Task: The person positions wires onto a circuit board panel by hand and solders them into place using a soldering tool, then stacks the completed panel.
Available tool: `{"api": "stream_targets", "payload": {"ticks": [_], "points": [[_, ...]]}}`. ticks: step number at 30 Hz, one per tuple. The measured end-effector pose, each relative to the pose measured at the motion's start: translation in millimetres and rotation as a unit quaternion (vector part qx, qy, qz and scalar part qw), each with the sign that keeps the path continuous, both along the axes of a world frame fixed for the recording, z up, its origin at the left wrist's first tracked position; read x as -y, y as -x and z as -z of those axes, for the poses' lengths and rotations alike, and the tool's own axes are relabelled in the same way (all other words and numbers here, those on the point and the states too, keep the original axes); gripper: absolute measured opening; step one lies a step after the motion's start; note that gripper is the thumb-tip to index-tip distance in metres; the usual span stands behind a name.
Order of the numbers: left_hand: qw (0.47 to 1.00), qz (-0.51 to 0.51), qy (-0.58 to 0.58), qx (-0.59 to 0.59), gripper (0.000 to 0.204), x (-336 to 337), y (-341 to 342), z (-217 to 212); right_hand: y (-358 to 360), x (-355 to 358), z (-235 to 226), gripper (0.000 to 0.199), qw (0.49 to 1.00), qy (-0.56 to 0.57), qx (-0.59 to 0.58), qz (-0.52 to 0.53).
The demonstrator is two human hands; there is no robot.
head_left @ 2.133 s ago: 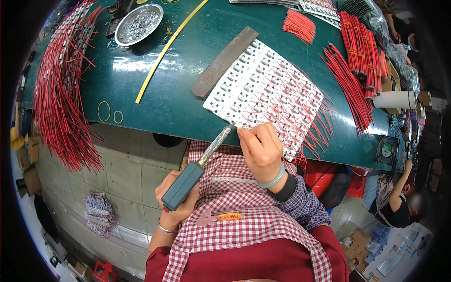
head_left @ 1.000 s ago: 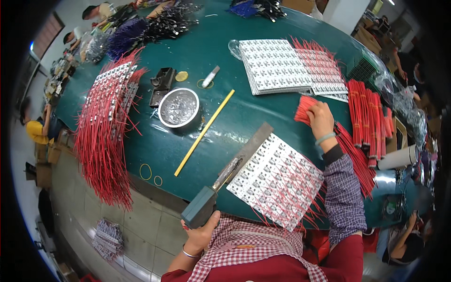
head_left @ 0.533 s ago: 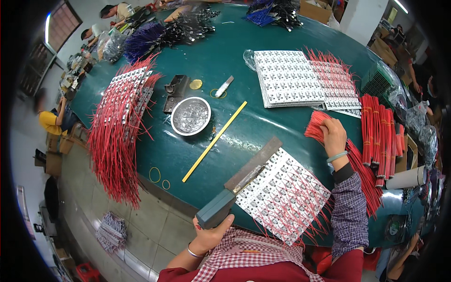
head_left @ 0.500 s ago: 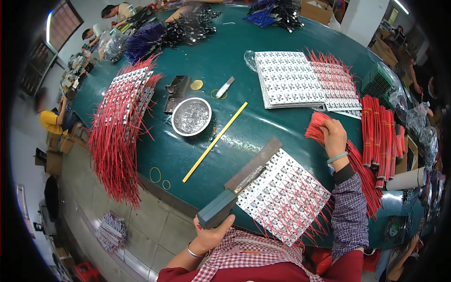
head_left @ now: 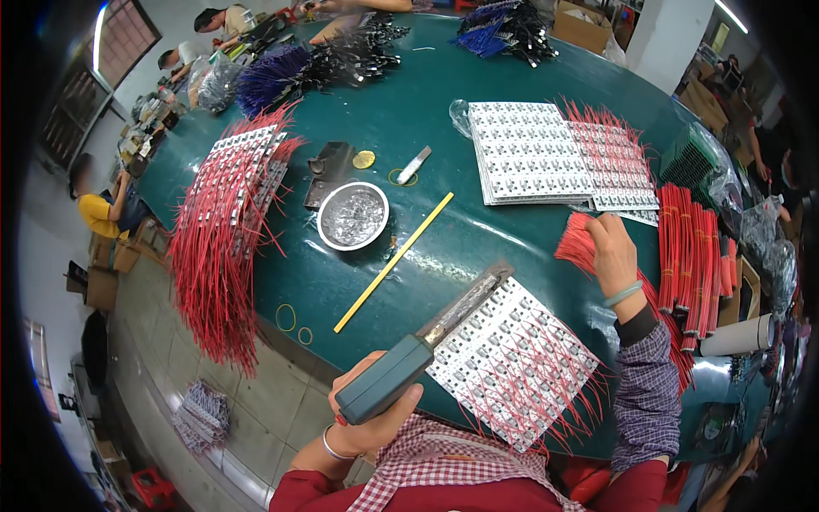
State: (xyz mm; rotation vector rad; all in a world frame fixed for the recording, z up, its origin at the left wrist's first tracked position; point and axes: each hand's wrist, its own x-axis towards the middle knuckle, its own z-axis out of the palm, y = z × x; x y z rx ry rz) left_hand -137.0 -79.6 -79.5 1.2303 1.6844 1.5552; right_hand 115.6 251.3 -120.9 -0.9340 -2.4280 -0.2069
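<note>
Gripping soldering iron (head_left: 401,375), left hand (head_left: 375,414), right hand (head_left: 610,252) fingers clamped on red wires (head_left: 576,247), fingertips hidden.

A teal-handled soldering iron (head_left: 401,375) is being gripped by the left hand (head_left: 371,418), its dark tip lying on the near-left edge of a white circuit-board panel (head_left: 512,358) from which thin red leads are sticking out. Right of and beyond this panel, a bunch of short red wires (head_left: 577,245) is being grasped by the right hand (head_left: 612,252). Left of the panel, a yellow rod (head_left: 394,261) is being seen slanting across the green table (head_left: 409,94), with a round metal dish (head_left: 353,215) just beyond it. Farther from the panel, a stack of white boards (head_left: 527,152) is lying flat.
</note>
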Motion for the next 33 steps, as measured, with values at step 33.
{"api": "stream_targets", "payload": {"ticks": [33], "points": [[0.971,0.022,0.185,0.148,0.031,-27,-24,44,18,31,14,0.006,0.952,-0.037,0.295,-0.076]]}}
